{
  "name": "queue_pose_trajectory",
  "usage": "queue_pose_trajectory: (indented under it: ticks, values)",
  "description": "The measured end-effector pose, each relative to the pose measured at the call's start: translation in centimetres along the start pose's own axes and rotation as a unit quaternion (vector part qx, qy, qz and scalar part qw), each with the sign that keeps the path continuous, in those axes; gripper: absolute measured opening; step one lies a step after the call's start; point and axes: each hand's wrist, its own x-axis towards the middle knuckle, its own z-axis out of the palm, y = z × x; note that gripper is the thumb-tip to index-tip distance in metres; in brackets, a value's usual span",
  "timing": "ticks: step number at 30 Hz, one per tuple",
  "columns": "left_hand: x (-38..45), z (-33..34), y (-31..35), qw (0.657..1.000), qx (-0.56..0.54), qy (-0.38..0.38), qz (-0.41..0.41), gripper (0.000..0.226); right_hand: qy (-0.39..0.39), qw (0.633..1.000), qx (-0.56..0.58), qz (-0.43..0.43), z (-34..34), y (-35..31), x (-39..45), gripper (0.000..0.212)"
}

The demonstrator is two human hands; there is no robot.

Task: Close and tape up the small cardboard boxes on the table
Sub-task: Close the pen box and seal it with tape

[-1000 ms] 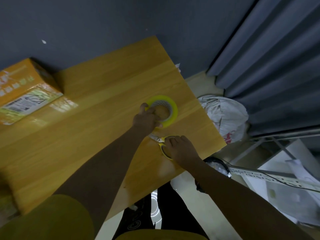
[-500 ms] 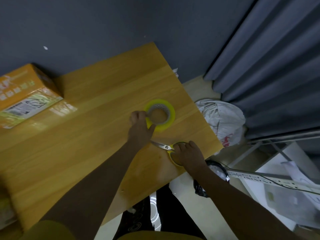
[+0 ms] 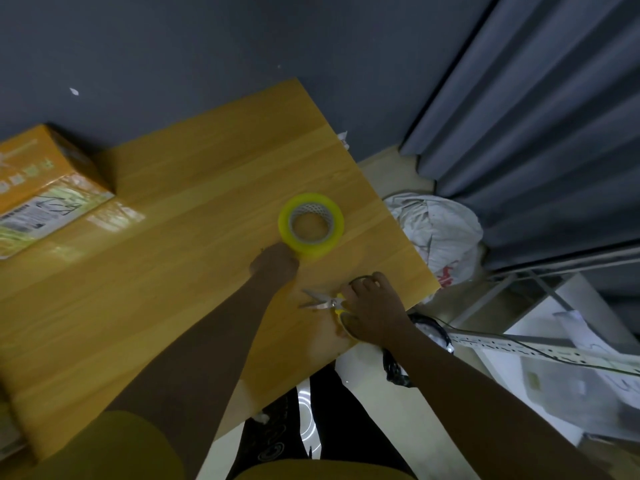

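The small orange cardboard box (image 3: 41,188) with a white printed label lay at the far left edge of the wooden desk (image 3: 156,271), against the dark blue-grey wall (image 3: 207,46), its top flaps down; what was in it I could not see. It was well apart from both my hands. Nothing stood between it and them but bare wood with a pale reflection beside the box.

Near the right edge of the desk the roll of yellow-tinted clear tape (image 3: 311,224) lay flat, its white core open upward. My left hand (image 3: 275,263) was touching the roll's near side with the fingers curled under; whether they gripped the roll I could not tell. Just nearer me, close to the desk's right corner, the steel scissors with yellow handles (image 3: 325,303) lay on the wood, blades parted and pointing left. My right hand (image 3: 372,310) covered the handles, fingers curled round the loops and grasping them.

Both my forearms reached forward across the near edge, the left in a mustard-yellow sleeve (image 3: 104,445).

Off the desk's right edge a crumpled white plastic bag (image 3: 440,233) sat on the floor, with grey-blue curtains (image 3: 536,133) behind it and a white perforated metal strip (image 3: 540,351) nearer me.
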Motion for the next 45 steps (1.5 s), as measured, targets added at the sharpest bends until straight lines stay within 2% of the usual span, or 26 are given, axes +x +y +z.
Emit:
queue_pose_trajectory:
  ticks: [3, 7, 10, 12, 15, 17, 18, 22, 24, 26, 28, 32, 35, 36, 41, 45]
  values:
    - [0.1, -0.5, -0.8, 1.000, 0.004, -0.002, 0.018, 0.036, -0.003, 1.000, 0.003, -0.006, 0.6, 0.3, 0.0, 0.047]
    - [-0.5, 0.0, -1.8, 0.999, -0.008, 0.010, 0.041, 0.036, -0.013, 0.999, 0.045, -0.019, 0.9, 0.4, 1.6, 0.036]
    - [-0.8, 0.3, -1.9, 0.999, -0.023, 0.032, 0.036, 0.032, -0.108, 0.992, 0.052, -0.027, 1.3, 0.5, 2.7, 0.037]
    - [-1.2, 0.3, -1.8, 0.998, -0.020, 0.045, 0.037, 0.031, -0.137, 0.987, 0.084, -0.027, 1.2, 0.7, 3.4, 0.037]
    - [-1.3, 0.5, -1.7, 0.998, -0.009, 0.062, 0.028, 0.030, -0.042, 0.989, 0.138, 0.018, -0.1, 0.7, 5.2, 0.034]
    - [-1.5, 0.5, -1.7, 0.997, -0.002, 0.070, 0.018, 0.030, -0.015, 0.988, 0.149, 0.046, -0.9, 0.6, 7.0, 0.052]
    - [-1.6, 0.5, -1.7, 0.998, -0.003, 0.067, 0.013, 0.029, -0.032, 0.989, 0.136, 0.037, -1.1, 0.7, 7.9, 0.058]
    - [-2.8, 0.1, -2.0, 0.997, -0.009, 0.075, 0.000, 0.031, -0.131, 0.989, 0.057, -0.027, -1.1, 1.1, 10.7, 0.057]
    - [-3.7, -0.6, -1.8, 0.994, -0.025, 0.107, -0.004, 0.030, -0.126, 0.990, 0.028, -0.059, -1.5, 1.3, 11.6, 0.066]
    - [-4.7, -2.0, -1.8, 0.990, -0.042, 0.132, -0.017, 0.031, -0.115, 0.989, 0.056, -0.080, -2.5, 1.1, 12.1, 0.071]
    - [-5.8, -4.2, -2.4, 0.987, -0.048, 0.151, -0.028, 0.032, -0.111, 0.983, 0.108, -0.098, -4.1, 0.5, 12.7, 0.063]
    - [-10.0, -8.9, -5.9, 0.982, -0.028, 0.175, -0.066, 0.034, -0.083, 0.953, 0.274, -0.102, -8.4, -2.7, 13.3, 0.052]
    - [-14.1, -11.7, -9.6, 0.972, -0.018, 0.216, -0.092, 0.034, -0.047, 0.910, 0.399, -0.099, -12.8, -6.6, 13.2, 0.026]
    - [-15.5, -12.4, -10.9, 0.968, -0.034, 0.231, -0.094, 0.032, -0.047, 0.899, 0.423, -0.102, -14.2, -8.0, 13.1, 0.024]
    - [-22.9, -12.8, -18.5, 0.944, -0.205, 0.252, -0.048, 0.022, -0.059, 0.853, 0.504, -0.124, -19.0, -15.7, 11.3, 0.029]
    - [-27.9, -11.6, -24.8, 0.924, -0.243, 0.294, -0.032, 0.020, -0.055, 0.844, 0.515, -0.141, -20.8, -23.1, 9.3, 0.040]
